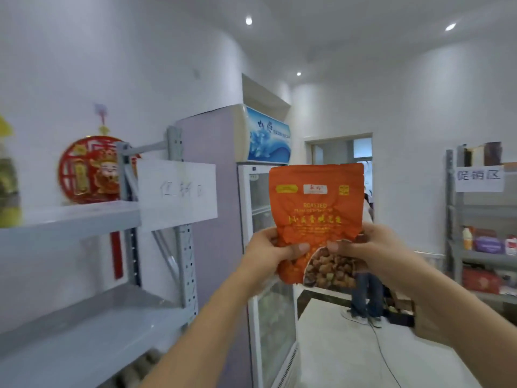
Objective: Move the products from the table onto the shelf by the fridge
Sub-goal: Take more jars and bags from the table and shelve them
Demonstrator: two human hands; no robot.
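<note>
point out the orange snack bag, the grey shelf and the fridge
orange plastic snack pouch (pixel 316 203), head view, middle of its printed front
grey metal shelf (pixel 70 231), head view, front edge of upper board
tall white glass-door fridge (pixel 270 135), head view, blue header panel

The orange snack bag (pixel 316 219) is being held up before the fridge (pixel 212 191), right of the grey shelf (pixel 70 219). Between them, the shelf's perforated upright (pixel 186 261) and a paper sign (pixel 177 193) are standing in the way at the shelf's end. The lower board (pixel 98 326) is lying open along its front edge. The upper board is carrying a yellow bottle (pixel 8 186) at far left, with bare board showing beside it.
</note>
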